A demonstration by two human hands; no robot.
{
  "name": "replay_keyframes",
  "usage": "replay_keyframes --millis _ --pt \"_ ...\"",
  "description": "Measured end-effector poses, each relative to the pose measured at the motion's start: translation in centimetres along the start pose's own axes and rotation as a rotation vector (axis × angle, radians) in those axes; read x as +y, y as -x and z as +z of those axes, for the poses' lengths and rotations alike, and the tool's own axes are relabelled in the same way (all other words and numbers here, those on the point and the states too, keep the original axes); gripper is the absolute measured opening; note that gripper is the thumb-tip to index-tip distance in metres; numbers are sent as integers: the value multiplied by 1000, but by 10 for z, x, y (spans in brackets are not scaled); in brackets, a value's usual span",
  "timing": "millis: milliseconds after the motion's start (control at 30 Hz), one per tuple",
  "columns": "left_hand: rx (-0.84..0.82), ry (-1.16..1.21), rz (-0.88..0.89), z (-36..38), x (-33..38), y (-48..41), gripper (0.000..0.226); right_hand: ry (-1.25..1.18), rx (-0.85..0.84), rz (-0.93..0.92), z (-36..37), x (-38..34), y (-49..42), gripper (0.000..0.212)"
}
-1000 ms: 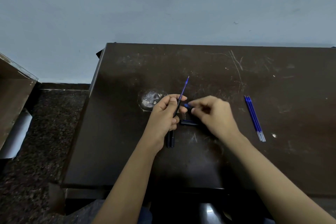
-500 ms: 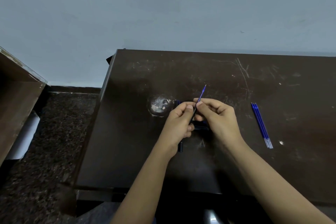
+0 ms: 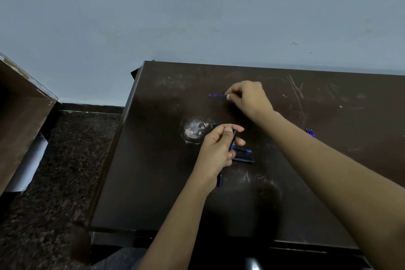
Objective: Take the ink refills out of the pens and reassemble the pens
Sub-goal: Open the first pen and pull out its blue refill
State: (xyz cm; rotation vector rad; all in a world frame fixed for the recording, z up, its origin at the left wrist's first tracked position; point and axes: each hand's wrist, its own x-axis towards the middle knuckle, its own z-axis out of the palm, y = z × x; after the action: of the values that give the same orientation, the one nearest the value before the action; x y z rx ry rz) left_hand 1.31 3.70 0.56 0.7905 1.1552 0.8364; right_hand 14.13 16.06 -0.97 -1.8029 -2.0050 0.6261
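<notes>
My left hand (image 3: 218,150) grips a dark pen barrel (image 3: 233,138) above the middle of the dark table (image 3: 153,182); the barrel's lower end shows below my wrist. My right hand (image 3: 247,97) is raised farther back and pinches a thin blue ink refill (image 3: 217,95) that points left, clear of the barrel. Loose pen parts (image 3: 243,155), black with blue ends, lie on the table just right of my left hand. The tips of more blue refills (image 3: 310,132) peek out behind my right forearm.
A round pale worn patch (image 3: 194,129) marks the tabletop left of my left hand. The table's left edge drops to a dark speckled floor (image 3: 54,160). A brown piece of furniture (image 3: 19,112) stands at far left.
My right hand has pulled the blue refill out of the barrel and carried it up and away toward the back of the table. My left hand keeps hold of the barrel.
</notes>
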Motion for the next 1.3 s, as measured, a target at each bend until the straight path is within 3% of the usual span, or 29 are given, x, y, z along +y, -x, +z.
replay_keyframes --millis 300,600,700,867,1100,1300 --pt "-9 -24 4 1 0 0 27 107 92 -67 28 10 4 23" --pt "-1 -17 3 1 1 1 27 99 115 -83 29 12 5 23" --pt "3 3 5 2 1 0 27 -13 155 -84 16 7 10 24" --pt "12 15 -7 3 1 0 28 -147 370 116 -39 19 51 13" --pt "46 -31 -7 9 2 2 29 64 243 524 -68 61 142 11" --pt "42 -55 8 15 0 0 29 143 187 634 -61 72 146 20"
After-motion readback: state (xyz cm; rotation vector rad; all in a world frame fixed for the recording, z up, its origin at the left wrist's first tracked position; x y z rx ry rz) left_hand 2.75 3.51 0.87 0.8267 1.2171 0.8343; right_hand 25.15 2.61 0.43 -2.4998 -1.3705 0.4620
